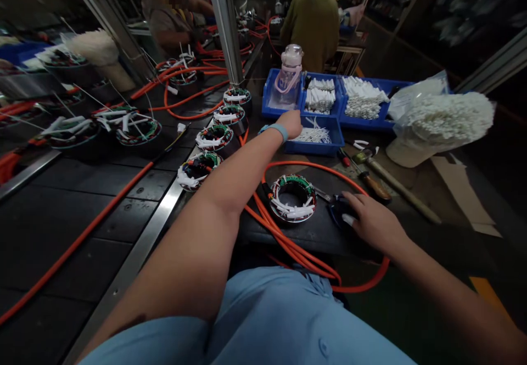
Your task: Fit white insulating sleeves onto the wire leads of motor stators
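Note:
My left hand (291, 123) reaches over the near blue bin (315, 147), its fingers curled down and mostly hidden. Thin white strips like cable ties (315, 134) lie in that bin beside the hand. On the bench in front of me sits a motor stator (293, 211), a ring with green inside and white sleeves tied around its top. To its right, my right hand (368, 217) is closed around dark-handled pliers (325, 195), their metal jaws pointing at the stator. A thick orange cable (280, 236) loops around the stator.
Several stators (214, 137) line the metal rail at left. Blue bins (362, 123) at the back hold white tubes and a clear bottle (288, 77). Right of them are a hammer (403, 189), a screwdriver (376, 187) and a bag of white tubes (447, 118). Two people work beyond.

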Action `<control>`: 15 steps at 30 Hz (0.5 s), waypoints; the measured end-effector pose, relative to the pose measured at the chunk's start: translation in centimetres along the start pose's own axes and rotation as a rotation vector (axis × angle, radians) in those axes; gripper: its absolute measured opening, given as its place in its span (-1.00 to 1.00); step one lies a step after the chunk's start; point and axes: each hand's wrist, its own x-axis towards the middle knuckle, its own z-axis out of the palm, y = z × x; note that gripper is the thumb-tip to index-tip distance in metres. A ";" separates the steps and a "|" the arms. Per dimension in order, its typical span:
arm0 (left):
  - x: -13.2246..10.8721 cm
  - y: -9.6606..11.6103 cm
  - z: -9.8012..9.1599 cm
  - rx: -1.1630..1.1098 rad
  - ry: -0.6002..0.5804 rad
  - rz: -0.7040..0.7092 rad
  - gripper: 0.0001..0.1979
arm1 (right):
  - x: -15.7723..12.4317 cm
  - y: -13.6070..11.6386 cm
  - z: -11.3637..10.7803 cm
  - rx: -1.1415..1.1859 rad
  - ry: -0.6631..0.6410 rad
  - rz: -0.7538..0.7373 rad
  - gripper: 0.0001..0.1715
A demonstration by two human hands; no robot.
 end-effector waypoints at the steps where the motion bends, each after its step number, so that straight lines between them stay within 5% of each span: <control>1: 0.1 -0.2 -0.2 0.040 -0.025 -0.047 -0.75 | -1.1 0.7 -0.1 0.081 -0.038 0.036 -0.54; 4: -3.3 0.9 -1.6 0.112 -0.096 -0.099 -0.77 | -6.2 3.8 0.4 0.457 -0.381 0.142 -0.71; 6: -8.1 3.0 -2.2 0.126 -0.253 0.021 -0.70 | -10.1 5.6 1.9 0.690 -0.641 0.212 -0.73; 8: -13.8 5.2 -2.1 0.247 -0.409 0.208 -0.68 | -13.1 6.1 4.1 0.826 -0.767 0.365 -0.75; 10: -18.8 6.8 -1.0 0.402 -0.439 0.303 -0.54 | -14.4 4.8 6.3 1.075 -0.757 0.470 -0.65; 11: -20.7 7.1 -0.2 0.447 -0.360 0.307 -0.43 | -14.5 3.6 7.2 1.234 -0.709 0.501 -0.58; 15: -23.1 5.1 2.6 0.331 -0.039 0.406 -0.59 | -12.4 -1.2 7.1 1.720 -0.451 0.489 -0.63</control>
